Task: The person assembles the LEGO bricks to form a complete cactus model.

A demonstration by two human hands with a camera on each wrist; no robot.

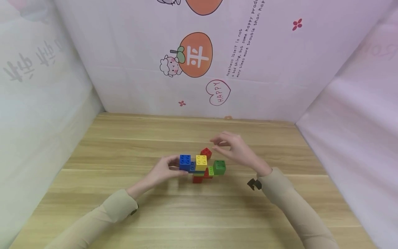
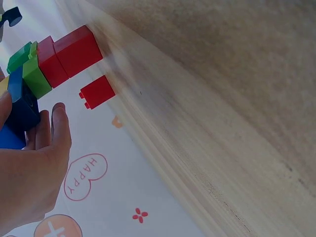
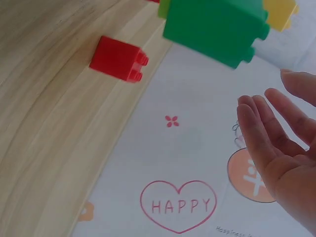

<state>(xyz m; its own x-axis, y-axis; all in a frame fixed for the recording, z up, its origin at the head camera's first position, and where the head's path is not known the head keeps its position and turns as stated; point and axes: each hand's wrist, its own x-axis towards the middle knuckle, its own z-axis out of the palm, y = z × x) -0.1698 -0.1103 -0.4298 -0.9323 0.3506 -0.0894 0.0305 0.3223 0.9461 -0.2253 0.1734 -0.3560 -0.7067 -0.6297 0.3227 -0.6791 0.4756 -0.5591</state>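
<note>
A small build of toy building bricks stands on the table. Red bricks form its base, with a lime-green brick and a dark blue brick above. On top sit a bright blue brick at the left and a yellow brick beside it; a green brick juts out on the right. My left hand holds the build at its blue end between thumb and fingers. Above and right of a loose red brick, my right hand hovers with fingers bent loosely, holding nothing.
The wooden table meets a printed white cloth at the back. White cloth sides also rise at left and right. The loose red brick stands just behind the build.
</note>
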